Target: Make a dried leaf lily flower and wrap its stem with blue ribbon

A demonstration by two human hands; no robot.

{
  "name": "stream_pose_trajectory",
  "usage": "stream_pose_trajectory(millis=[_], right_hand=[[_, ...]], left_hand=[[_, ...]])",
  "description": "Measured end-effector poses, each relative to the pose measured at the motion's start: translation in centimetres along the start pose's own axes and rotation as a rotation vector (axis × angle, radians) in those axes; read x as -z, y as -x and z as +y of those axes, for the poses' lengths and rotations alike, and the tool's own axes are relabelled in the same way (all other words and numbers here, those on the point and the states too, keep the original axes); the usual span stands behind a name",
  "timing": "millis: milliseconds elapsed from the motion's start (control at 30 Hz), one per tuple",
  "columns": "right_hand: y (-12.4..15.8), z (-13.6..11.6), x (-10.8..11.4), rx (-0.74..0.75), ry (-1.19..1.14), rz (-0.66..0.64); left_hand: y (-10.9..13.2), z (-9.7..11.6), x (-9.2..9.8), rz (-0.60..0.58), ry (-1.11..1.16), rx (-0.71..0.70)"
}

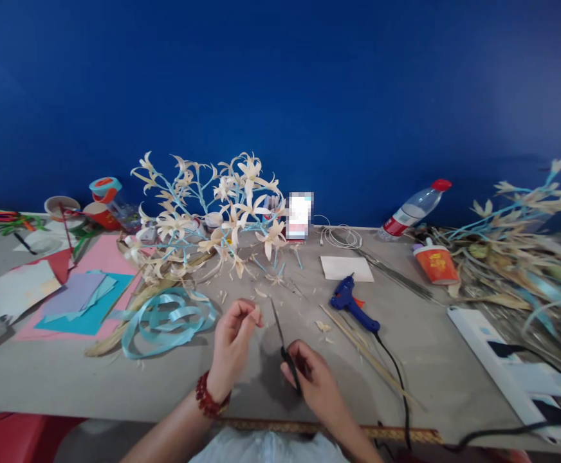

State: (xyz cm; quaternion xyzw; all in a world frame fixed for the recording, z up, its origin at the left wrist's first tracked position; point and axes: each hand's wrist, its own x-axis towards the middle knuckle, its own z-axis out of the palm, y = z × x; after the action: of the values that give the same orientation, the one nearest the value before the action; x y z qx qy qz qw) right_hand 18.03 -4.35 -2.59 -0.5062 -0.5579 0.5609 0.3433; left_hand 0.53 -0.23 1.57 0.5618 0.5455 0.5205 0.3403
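Note:
My left hand (pixel 232 344), with a red bead bracelet on the wrist, pinches a small pale straw piece (pixel 256 315) between thumb and fingers above the grey table (pixel 68 379). My right hand (pixel 312 376) is closed round the black handles of a pair of scissors (pixel 280 334), whose blades point up and away, just right of the pale piece. Behind both hands stands a branch of cream straw flowers (pixel 217 212) on light blue stems.
A coil of light blue ribbon (pixel 167 318) lies left of my hands. A blue glue gun (pixel 350 302), thin sticks, a white card, an orange cup (pixel 437 263) and a plastic bottle (pixel 413 209) lie right. Coloured paper sheets (pixel 82 296) cover the left side; dried stalks pile at far right.

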Motion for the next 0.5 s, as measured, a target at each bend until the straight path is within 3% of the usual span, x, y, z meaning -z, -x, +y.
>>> stream_pose_trajectory(millis=[33, 200, 333, 500], right_hand=[[0.0, 0.2, 0.5, 0.015, 0.113, 0.014], [0.5, -0.3, 1.6, 0.068, 0.630, 0.047], [0.7, -0.9, 1.8, 0.044, 0.853, 0.055], [0.7, -0.6, 2.5, 0.048, 0.930, 0.063]], left_hand=[[-0.7, -0.6, 0.6, -0.027, -0.211, -0.051], [-4.9, -3.3, 2.5, -0.157, -0.478, -0.156], [-7.5, -4.4, 1.6, -0.221, -0.667, -0.227], [-9.4, -4.8, -0.5, -0.317, -0.851, -0.303]])
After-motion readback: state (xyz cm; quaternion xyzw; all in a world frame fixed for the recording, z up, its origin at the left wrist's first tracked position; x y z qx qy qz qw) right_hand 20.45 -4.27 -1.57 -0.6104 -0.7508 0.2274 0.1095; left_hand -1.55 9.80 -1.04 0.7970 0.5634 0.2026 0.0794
